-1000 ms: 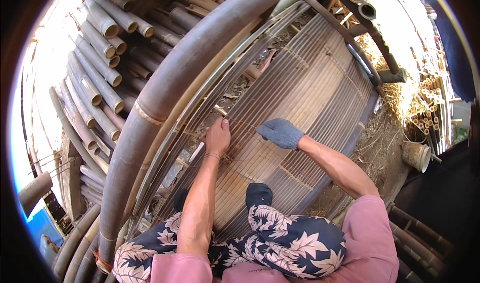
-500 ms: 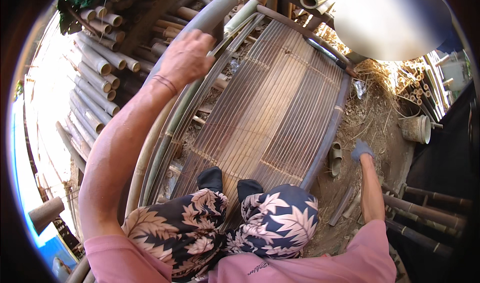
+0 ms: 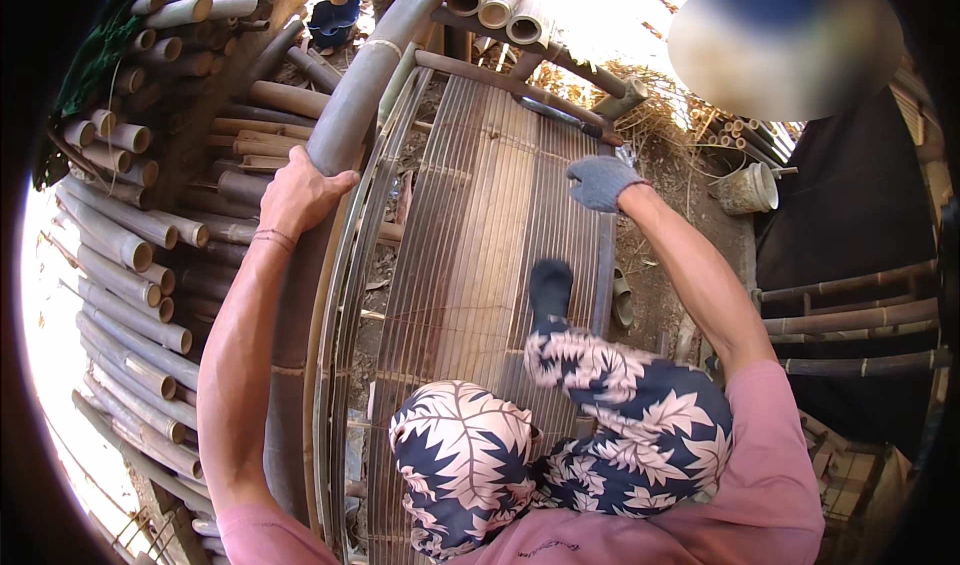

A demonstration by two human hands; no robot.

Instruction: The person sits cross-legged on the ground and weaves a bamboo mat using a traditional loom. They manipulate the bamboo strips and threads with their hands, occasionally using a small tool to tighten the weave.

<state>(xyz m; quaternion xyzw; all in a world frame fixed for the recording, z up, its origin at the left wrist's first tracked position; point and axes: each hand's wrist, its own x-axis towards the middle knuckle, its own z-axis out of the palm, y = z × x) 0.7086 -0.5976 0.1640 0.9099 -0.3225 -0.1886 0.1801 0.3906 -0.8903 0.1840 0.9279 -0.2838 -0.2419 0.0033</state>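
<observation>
My left hand (image 3: 300, 193) rests on a thick grey-brown bamboo pole (image 3: 362, 90), its fingers over the far side and its thumb apart on the near side. The pole runs along the left edge of a low bench of narrow bamboo slats (image 3: 470, 225), pale in the middle and darker at the sides. Above the bench's right side is my right hand (image 3: 605, 183) in a grey knit glove, its fingers curled. Nothing shows in it, though its underside is hidden. My legs in leaf-patterned trousers (image 3: 640, 425) are on the bench, one dark sock (image 3: 550, 290) showing.
Cut bamboo poles (image 3: 135, 305) are stacked on the left. A long dark, partly shiny tool (image 3: 562, 115) lies by the bench's far rail (image 3: 510, 85). A whitish bucket (image 3: 748, 190) and a slipper (image 3: 622, 300) are at the right, with bamboo rails (image 3: 850, 320) beyond.
My left hand has come down the pole toward me. My gloved right hand has moved from beside the bench to above it. My legs have shifted, and the view has turned.
</observation>
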